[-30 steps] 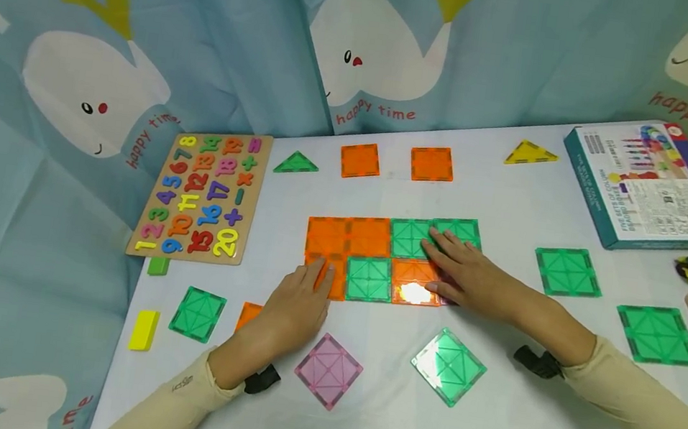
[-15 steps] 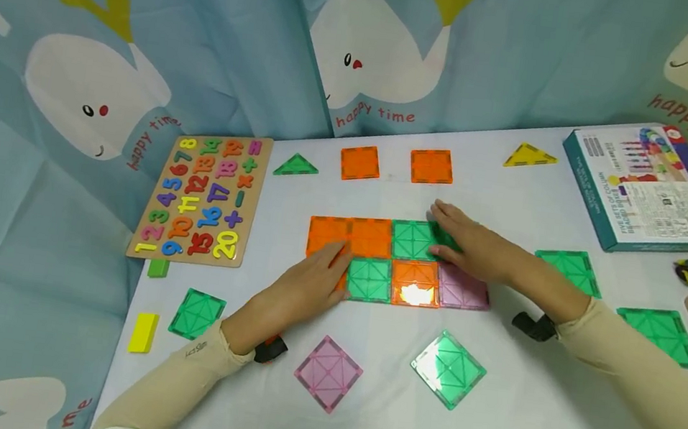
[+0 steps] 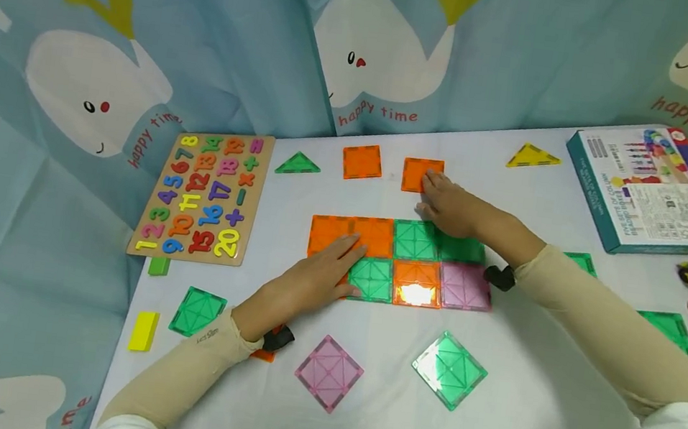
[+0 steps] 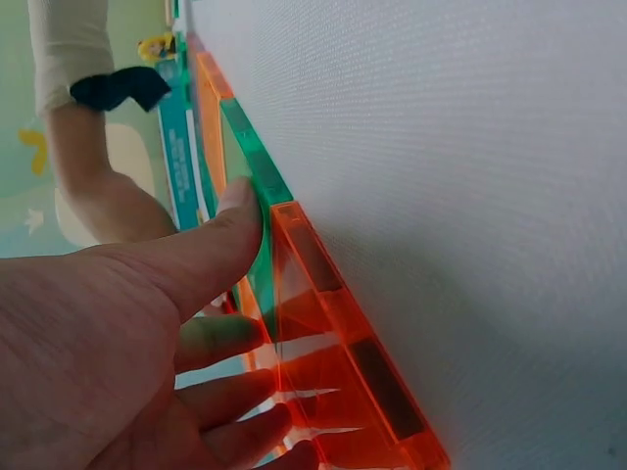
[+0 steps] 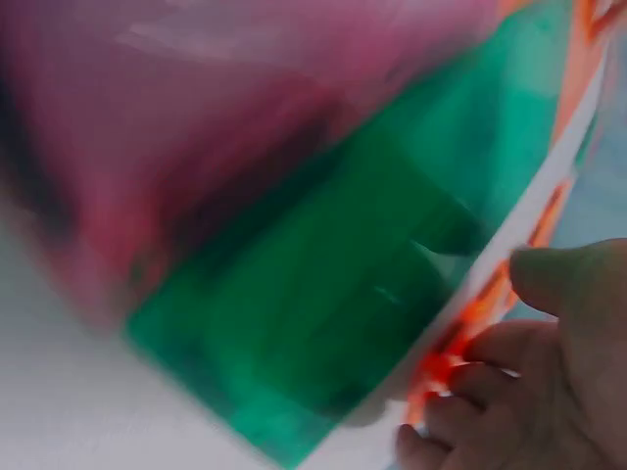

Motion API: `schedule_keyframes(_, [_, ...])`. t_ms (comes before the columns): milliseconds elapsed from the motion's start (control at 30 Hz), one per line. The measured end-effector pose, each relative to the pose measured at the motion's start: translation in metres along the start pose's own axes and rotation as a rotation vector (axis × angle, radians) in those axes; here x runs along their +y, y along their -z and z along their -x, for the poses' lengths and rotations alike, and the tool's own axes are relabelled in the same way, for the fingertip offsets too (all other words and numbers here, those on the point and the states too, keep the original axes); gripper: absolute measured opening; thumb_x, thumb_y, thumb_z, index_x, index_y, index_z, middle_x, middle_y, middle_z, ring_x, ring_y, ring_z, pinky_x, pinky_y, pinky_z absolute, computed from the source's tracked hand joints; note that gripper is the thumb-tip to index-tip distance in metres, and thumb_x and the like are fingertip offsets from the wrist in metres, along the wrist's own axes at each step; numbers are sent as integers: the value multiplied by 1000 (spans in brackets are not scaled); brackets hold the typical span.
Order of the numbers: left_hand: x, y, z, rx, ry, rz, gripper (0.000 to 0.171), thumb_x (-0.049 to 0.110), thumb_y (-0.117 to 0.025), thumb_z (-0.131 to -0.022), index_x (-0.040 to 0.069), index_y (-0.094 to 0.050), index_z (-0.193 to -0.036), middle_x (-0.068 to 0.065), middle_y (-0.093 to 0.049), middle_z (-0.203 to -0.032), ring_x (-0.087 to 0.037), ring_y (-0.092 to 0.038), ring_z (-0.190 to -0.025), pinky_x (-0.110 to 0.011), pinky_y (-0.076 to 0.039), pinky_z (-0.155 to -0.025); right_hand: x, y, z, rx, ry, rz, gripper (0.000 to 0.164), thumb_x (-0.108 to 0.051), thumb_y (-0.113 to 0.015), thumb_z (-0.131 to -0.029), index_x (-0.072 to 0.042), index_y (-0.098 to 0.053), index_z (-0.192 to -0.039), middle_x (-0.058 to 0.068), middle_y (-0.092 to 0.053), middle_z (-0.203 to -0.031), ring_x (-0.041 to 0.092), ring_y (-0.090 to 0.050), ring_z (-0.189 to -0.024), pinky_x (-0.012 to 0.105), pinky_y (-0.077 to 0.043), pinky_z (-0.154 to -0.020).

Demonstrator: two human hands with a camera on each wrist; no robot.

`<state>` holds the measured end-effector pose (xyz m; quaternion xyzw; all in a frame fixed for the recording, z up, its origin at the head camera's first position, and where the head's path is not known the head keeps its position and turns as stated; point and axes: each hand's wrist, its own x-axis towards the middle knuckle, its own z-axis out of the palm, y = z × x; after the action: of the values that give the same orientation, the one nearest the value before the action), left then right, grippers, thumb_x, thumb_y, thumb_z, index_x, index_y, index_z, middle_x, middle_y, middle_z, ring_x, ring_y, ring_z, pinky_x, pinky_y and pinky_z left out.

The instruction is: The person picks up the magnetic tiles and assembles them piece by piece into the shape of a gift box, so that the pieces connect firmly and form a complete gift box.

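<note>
A two-row block of translucent magnetic tiles lies flat on the table, with orange tiles (image 3: pixel 372 236) at its left, green tiles (image 3: pixel 414 241) among them and a purple tile (image 3: pixel 466 287) at the front right corner. My left hand (image 3: pixel 319 276) rests on the block's left end; in the left wrist view its thumb lies on a green tile (image 4: pixel 257 147) and its fingers spread over an orange one (image 4: pixel 343 323). Beyond the block, my right hand (image 3: pixel 454 209) reaches out with its fingertips on the right part of a separate orange square tile (image 3: pixel 413 174).
Loose tiles lie around: a purple square (image 3: pixel 329 373), a green square (image 3: pixel 449 370), an orange square (image 3: pixel 362 162) and a yellow triangle (image 3: pixel 532 157). A number board (image 3: pixel 260 182) stands at the left, a box (image 3: pixel 667 192) at the right. A curtain (image 3: pixel 231 33) hangs behind.
My right hand has left the block's right end and moved back to the orange tile, which has shifted slightly left and nearer. My left hand has slid a little right over the block.
</note>
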<state>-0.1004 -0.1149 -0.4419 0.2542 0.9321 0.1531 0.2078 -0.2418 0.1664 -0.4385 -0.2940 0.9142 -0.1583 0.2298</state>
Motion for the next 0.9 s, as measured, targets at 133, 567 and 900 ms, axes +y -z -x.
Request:
schedule_keyframes(133, [1,1,-1,-6,4,-2,83,44,-65,-102,9,-28,-168,-14,-18,-176,-30,-17,-163,-47,-36,-125,-19,-12,17,-24,21,72,72,-33,-47,-114,11,-16,-163,32,-9,-172,49,-10,-160,63,-14,-128])
schedule_keyframes(567, [2,8,-10,-31,-6,-41,80,46,-64,-103,8,-33,-166,-15,-23,-174,-31,-25,-161,-46,-40,-122,-27,-33,47,25,13,190,80,-42,-53,-111,6,-20,-165,28,-14,-173,47,-17,-160,67,-15,-127])
schedule_keyframes(900, [-22,77,-75,-48,131,42,90,49,-53,-109,4,-5,-169,-18,-3,-177,-31,-8,-164,-45,-15,-133,-37,-41,53,12,-7,186,78,-42,-48,-113,4,-14,-166,26,-8,-174,45,-12,-161,66,-13,-127])
